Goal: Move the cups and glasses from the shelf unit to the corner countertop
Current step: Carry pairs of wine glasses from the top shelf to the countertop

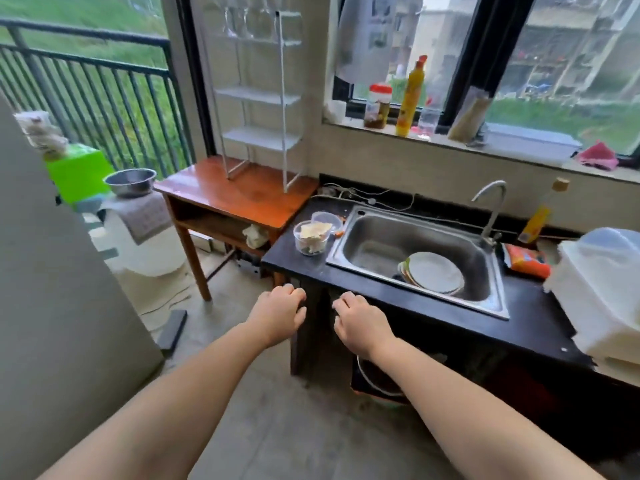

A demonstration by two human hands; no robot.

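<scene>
A white wire shelf unit (258, 98) stands on a brown wooden table (221, 192) in the corner. Several clear stemmed glasses (242, 19) hang upside down near its top; its lower shelves look bare. The black countertop (298, 261) with the sink lies to the right of the table. My left hand (277, 315) and my right hand (360, 323) hover side by side in front of the counter's front edge, palms down, fingers curled loosely, holding nothing. Both are well below the shelf unit.
A steel sink (415, 258) holds plates (433, 271). Two clear plastic tubs (311, 237) sit on the counter's left end. Bottles (412, 95) line the window sill, a white container (602, 296) stands at right, and a metal bowl (131, 181) rests left of the table.
</scene>
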